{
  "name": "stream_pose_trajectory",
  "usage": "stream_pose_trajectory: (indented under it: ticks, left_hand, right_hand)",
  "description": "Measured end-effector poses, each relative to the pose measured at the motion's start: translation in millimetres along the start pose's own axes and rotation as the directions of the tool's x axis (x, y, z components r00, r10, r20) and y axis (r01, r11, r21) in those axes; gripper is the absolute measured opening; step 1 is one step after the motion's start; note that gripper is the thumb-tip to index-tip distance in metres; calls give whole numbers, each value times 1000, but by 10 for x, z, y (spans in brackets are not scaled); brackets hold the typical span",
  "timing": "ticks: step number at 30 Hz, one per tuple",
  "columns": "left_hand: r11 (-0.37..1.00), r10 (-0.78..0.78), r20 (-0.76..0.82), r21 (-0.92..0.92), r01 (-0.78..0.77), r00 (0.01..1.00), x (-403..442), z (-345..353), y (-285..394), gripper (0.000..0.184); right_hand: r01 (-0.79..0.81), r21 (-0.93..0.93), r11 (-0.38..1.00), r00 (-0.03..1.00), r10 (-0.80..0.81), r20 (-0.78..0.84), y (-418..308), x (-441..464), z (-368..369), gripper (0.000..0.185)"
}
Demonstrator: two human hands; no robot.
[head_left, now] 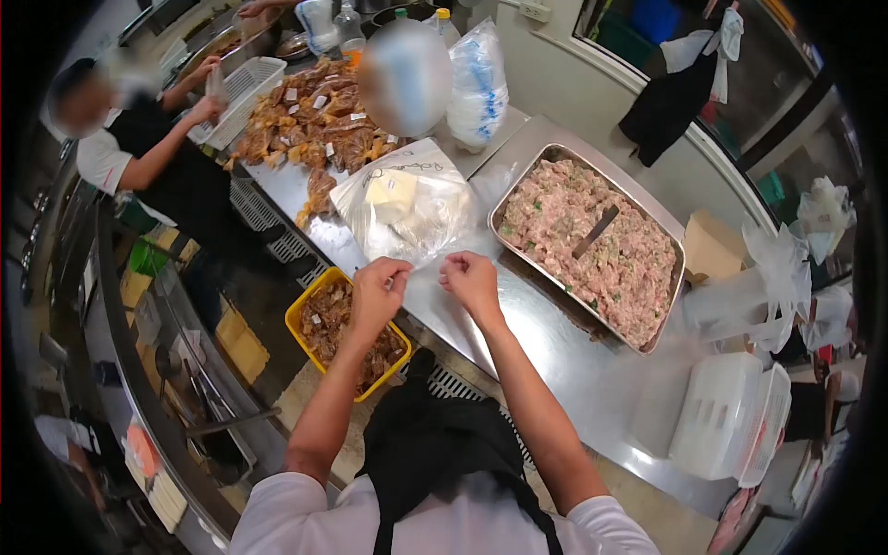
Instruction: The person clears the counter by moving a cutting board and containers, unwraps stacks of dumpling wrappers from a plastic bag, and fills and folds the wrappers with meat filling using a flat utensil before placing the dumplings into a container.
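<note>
Both hands are over the front edge of the steel table (546, 342). My left hand (381, 289) has its fingers pinched together beside the lower corner of a clear plastic bag (435, 217). Close to its right, my right hand (470, 282) is curled with thumb and fingertips together; anything between them is too small to make out. Under or inside the plastic lies a pale yellow block (391, 194), on a white sheet with handwriting (356, 205). Right of my hands stands a metal tray (498, 208) of ground meat (592, 240) with a dark flat utensil (595, 231) in it.
Bagged brown meat (314, 116) covers the far table. A yellow crate (294, 319) of similar packs stands below the left edge. Plastic bags (476, 88) and white containers (717, 407) stand around. A co-worker (153, 153) handles something at the upper left.
</note>
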State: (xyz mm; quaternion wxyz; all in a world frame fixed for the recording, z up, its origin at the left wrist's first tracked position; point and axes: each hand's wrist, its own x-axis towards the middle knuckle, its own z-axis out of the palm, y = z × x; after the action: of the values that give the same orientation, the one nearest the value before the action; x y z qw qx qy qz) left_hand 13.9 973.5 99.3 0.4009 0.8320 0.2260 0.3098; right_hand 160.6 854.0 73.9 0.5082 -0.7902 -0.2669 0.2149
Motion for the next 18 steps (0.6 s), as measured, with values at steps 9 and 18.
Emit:
stream_pose_trajectory:
  ticks: [9,18]
  left_hand:
    - [978,167,97,111,-177,981,317,412,-434,31]
    - [983,-48,251,-160,91,967,443,338,-688,19]
  right_hand:
    - [-269,726,633,948,309,82,315,252,455,16]
    - [-117,701,703,966,244,-83,318,98,744,14]
